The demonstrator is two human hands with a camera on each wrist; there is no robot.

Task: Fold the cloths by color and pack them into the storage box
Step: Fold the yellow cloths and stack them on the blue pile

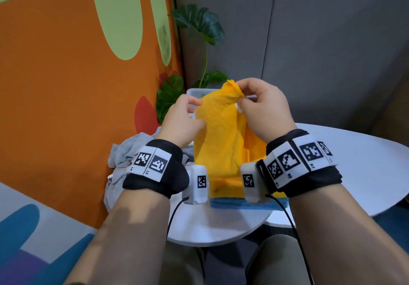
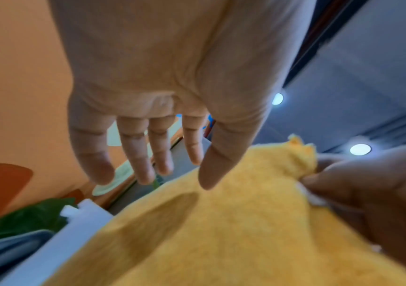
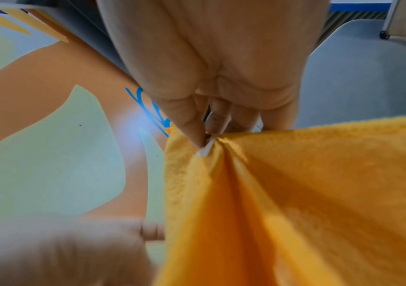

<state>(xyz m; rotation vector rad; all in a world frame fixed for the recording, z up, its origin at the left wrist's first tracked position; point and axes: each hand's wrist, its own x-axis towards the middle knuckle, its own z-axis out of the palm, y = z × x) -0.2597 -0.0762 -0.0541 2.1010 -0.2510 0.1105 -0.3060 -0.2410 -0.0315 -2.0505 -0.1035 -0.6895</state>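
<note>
Right hand [image 1: 263, 110] pinches yellow cloth [image 1: 221, 138] corner; left hand [image 1: 180, 122] beside edge.

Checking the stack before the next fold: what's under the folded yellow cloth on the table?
A blue cloth lies under the folded yellow cloth; only its front edge shows. The hanging yellow cloth and both wrists hide the rest.

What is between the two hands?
The held-up yellow cloth hangs between the left hand and right hand; the right fingers pinch its corner. The head view shows it best.
</note>
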